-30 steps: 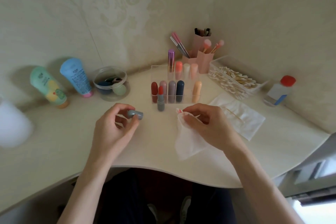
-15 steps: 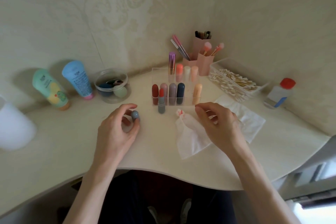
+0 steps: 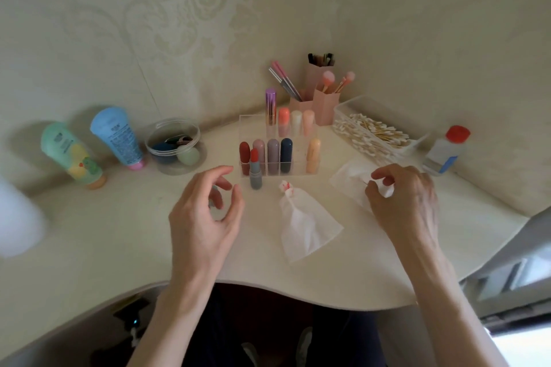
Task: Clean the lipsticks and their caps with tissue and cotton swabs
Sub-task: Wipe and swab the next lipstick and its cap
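I see the right hand [image 3: 408,202] has dropped the red-stained crumpled white tissue [image 3: 304,226] and now pinches a thin cotton swab [image 3: 365,180] at right, so swabbing comes next; left hand [image 3: 202,217] is curled, hold unclear.

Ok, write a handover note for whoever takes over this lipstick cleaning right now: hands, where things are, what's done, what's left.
Left hand: fingers curled around a grey cap that is mostly hidden; grip unclear.
Right hand: pinches what looks like a cotton swab over the flat tissue.
Open lipstick: stands uncapped in front of the organizer; the others sit capped inside it.
Done: the twisted tissue carries red smears, so some wiping has happened.
Left: probably swab the cap, recap the lipstick, then clean the rest.
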Available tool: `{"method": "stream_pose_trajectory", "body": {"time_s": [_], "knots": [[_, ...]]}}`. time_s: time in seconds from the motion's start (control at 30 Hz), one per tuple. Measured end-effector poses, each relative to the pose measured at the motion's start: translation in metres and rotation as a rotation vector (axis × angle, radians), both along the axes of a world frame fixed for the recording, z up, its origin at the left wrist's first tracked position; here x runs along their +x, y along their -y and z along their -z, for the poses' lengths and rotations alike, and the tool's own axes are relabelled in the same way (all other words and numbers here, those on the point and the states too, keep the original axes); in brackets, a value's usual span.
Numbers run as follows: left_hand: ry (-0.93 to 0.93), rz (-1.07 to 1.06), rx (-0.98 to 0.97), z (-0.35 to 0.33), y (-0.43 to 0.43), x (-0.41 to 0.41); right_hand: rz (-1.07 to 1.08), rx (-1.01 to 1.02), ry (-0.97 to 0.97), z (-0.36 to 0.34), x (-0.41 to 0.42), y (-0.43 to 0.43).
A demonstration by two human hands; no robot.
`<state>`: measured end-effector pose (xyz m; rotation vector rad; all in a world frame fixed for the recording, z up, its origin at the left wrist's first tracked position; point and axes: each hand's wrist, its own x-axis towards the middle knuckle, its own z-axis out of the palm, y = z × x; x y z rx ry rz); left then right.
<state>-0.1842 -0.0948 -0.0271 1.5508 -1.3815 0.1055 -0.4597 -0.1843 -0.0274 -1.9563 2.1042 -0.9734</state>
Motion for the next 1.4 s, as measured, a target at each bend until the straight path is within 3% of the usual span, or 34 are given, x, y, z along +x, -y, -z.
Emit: {"method": "stream_pose_trajectory", "body": {"time_s": [0.23,0.47,0.73,0.83,0.93,1.03,1.23,1.4], "knots": [[-0.138,0.024,0.153,0.007,0.009,-0.036,0.022,0.068,-0.056,0.007,-0.009,-0.002],[-0.260,-0.092,0.259,0.012,0.023,-0.042,-0.042,-0.013,0.002,0.010,-0.005,-0.002],[-0.079,-0.205,0.265,0.016,0.048,-0.038,-0.094,0.027,0.114,0.017,-0.008,-0.002],[-0.125,-0.135,0.186,0.012,0.038,-0.038,-0.210,-0.091,0.196,0.013,-0.005,-0.005],[-0.394,0.038,0.203,0.002,0.029,-0.037,-0.385,-0.117,0.394,0.001,0.006,-0.009],[-0.585,0.222,0.273,-0.006,0.024,-0.031,-0.583,-0.083,0.460,-0.009,0.023,-0.010],[-0.737,0.469,0.361,-0.006,0.013,-0.011,-0.814,-0.024,0.479,-0.016,0.060,0.001],[-0.796,0.540,0.393,-0.002,0.011,-0.003,-0.870,-0.004,0.560,-0.010,0.080,0.004]]}}
